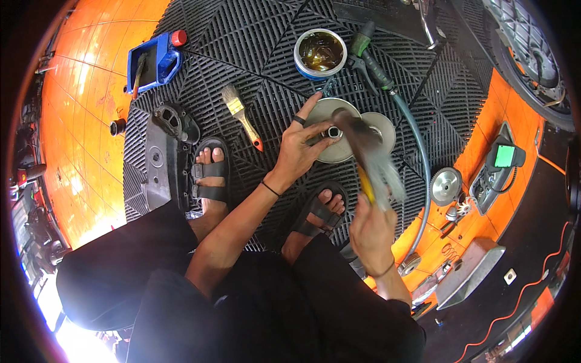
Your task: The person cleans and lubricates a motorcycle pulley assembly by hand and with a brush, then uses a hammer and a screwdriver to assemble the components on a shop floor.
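Note:
My left hand (299, 145) is closed on a grey metal pulley with two round discs, its fingers beside the short hollow hub (333, 132) of the left disc (331, 151). One finger stretches up along that disc's edge. The other disc (387, 128) shows partly behind the brush. My right hand (372, 233) grips a paintbrush (365, 181) with a yellow handle. Its dark bristle end lies over the discs, and motion smears it. Just beyond the pulley stands an open tub (296, 63) of brown liquid. A second paintbrush (242, 118) lies left of my left hand.
Black slatted matting (266, 36) covers the floor between my sandalled feet. A spray gun (378, 72) with a grey hose (422, 157) lies right. At left are a cut-open blue container (173, 63) and a black casing (158, 163). A gear (446, 186) and a wheel (514, 57) are right.

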The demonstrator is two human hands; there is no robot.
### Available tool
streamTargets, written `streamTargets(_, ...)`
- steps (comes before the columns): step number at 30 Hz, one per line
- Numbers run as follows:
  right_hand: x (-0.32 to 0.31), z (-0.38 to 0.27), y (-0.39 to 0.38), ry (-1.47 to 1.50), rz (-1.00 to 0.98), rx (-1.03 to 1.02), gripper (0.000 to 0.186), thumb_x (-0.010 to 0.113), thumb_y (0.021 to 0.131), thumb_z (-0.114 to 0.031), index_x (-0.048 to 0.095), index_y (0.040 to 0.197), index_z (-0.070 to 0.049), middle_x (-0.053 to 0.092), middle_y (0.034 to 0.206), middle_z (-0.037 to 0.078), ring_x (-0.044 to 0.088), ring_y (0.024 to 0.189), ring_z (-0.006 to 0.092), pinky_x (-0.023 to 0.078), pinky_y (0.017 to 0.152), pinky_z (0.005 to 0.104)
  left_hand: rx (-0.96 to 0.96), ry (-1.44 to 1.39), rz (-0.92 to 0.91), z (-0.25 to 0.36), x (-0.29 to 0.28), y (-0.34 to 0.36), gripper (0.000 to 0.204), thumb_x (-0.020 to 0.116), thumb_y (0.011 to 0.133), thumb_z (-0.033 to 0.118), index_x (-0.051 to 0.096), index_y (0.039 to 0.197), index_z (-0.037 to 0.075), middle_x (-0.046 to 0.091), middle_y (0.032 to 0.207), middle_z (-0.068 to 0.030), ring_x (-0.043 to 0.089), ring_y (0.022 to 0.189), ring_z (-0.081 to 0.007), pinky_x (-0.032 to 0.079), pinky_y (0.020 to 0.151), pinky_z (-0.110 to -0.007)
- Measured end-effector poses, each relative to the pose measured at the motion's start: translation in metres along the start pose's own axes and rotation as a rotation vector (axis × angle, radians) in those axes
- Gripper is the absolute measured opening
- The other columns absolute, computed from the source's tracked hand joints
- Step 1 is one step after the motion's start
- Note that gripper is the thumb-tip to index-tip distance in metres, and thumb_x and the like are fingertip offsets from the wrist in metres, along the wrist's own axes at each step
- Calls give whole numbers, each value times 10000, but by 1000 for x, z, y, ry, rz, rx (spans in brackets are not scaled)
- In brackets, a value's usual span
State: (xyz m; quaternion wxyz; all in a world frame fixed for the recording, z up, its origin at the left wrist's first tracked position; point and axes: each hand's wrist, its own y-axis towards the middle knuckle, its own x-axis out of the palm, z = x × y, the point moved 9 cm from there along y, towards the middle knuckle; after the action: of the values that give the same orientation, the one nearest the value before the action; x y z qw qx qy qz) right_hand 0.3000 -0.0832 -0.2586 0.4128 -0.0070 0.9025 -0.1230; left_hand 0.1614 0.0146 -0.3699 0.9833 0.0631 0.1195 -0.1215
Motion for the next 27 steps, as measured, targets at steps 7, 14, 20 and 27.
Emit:
streamTargets(7,-11,21,-7,66,104,135,294,478,1081,-205,550,1106,78,600,695,221,616,616,415,444,559,472,-25,15,-6,-3,-10,15,404,835,748,13,772,1148,29,425,1595,-177,522,1391,-314,470,1118,-400)
streamTargets(14,-7,107,-85,-27,434,349,302,507,1071,-212,592,1117,75,588,825,185,575,699,291,444,627,406,75,18,49,40,-26,33,363,797,831,66,742,1188,28,549,1477,-162,536,1346,-288,443,1121,-397)
streamTargets(20,11,195,-171,-223,549,582,304,611,1041,-245,605,1091,55,581,803,163,504,669,268,434,632,386,-126,-395,314,38,-72,57,307,600,1048,189,629,1248,-42,716,1074,-128,680,994,-188,548,922,-330)
streamTargets(27,36,245,-260,-352,650,817,362,624,1030,-266,603,1121,84,649,922,268,633,844,415,506,781,474,-165,337,219,-18,-103,63,341,770,936,242,733,1199,27,707,887,-35,592,763,-103,487,697,-270)
